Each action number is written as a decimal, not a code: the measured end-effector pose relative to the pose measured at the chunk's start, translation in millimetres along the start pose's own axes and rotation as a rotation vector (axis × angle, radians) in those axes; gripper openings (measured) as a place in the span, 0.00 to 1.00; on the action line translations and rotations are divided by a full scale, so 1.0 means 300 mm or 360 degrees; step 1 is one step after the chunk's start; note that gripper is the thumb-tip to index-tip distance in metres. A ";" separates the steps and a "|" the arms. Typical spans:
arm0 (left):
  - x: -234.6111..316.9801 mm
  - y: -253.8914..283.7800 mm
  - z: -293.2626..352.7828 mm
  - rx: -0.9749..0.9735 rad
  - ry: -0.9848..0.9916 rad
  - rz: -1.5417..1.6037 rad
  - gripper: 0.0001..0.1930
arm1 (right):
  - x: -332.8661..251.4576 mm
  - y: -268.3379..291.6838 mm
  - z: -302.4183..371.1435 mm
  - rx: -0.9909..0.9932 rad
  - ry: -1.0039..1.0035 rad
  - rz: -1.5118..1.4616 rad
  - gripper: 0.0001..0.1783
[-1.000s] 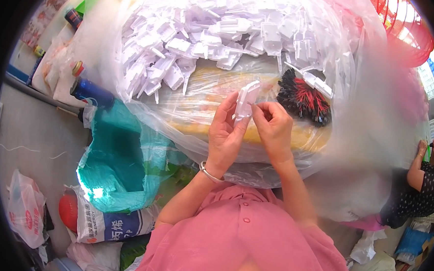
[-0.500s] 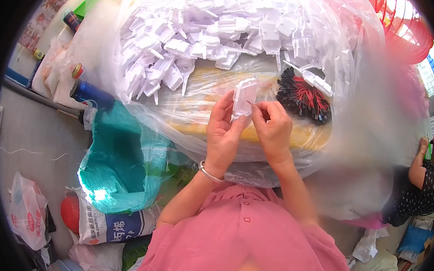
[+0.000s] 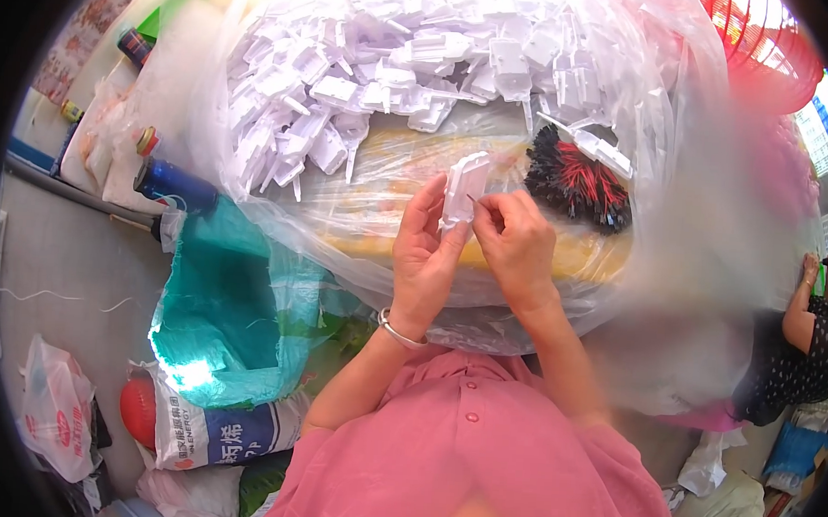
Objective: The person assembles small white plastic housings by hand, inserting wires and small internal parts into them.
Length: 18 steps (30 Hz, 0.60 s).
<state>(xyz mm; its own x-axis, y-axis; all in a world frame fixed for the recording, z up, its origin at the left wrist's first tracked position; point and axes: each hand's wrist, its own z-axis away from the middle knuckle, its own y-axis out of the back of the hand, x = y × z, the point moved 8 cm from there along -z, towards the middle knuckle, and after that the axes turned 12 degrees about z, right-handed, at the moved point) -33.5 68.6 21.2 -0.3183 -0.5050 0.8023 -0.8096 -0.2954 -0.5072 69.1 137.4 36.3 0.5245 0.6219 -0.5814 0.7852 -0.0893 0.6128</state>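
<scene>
The left hand (image 3: pixel 420 264) holds a white plastic housing (image 3: pixel 464 188) upright above the near part of a yellow work surface (image 3: pixel 396 159) wrapped in clear plastic. Its fingers are closed around the lower part of the housing, the thumb on the near side and the rest behind. The right hand (image 3: pixel 520 245) is just beside it, thumb and forefinger pinched together on what looks like a short thin wire (image 3: pixel 473 200), whose tip points at the housing's right edge; whether it touches is too small to tell.

A wire bundle (image 3: pixel 582 183) of black and red strands lies to the right, with a loose housing (image 3: pixel 599 154) resting across its top. Beyond the hands spreads a pile of white housings (image 3: pixel 439 52), and a teal sack (image 3: pixel 290 294) hangs open at the near left.

The step in hand appears to be placing the wire against the housing. By my judgement, the next move calls for a steady left grip and a fine, well-aimed push from the right fingertips
</scene>
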 end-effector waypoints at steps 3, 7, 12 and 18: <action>0.001 -0.003 0.000 -0.0021 -0.0006 -0.0049 0.27 | 0.007 -0.010 -0.005 0.0003 -0.0035 0.0006 0.03; -0.019 0.014 0.005 -0.0046 0.0014 -0.0043 0.28 | -0.012 0.014 -0.020 0.0206 0.0146 0.0056 0.03; 0.021 -0.035 0.020 -0.0394 -0.0161 -0.0569 0.26 | 0.124 -0.110 0.016 -0.0202 -0.0253 -0.0935 0.09; 0.047 0.088 -0.095 -0.0125 -0.0003 -0.0879 0.15 | 0.134 -0.106 0.034 -0.0310 -0.0194 -0.1197 0.15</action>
<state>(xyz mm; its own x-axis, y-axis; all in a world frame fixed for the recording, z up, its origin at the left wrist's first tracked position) -73.4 76.9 28.2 0.1644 -0.2935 0.9417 -0.8901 -0.4555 0.0134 68.6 157.3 -11.9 -0.0839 0.3705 -0.9250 0.8779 0.4667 0.1073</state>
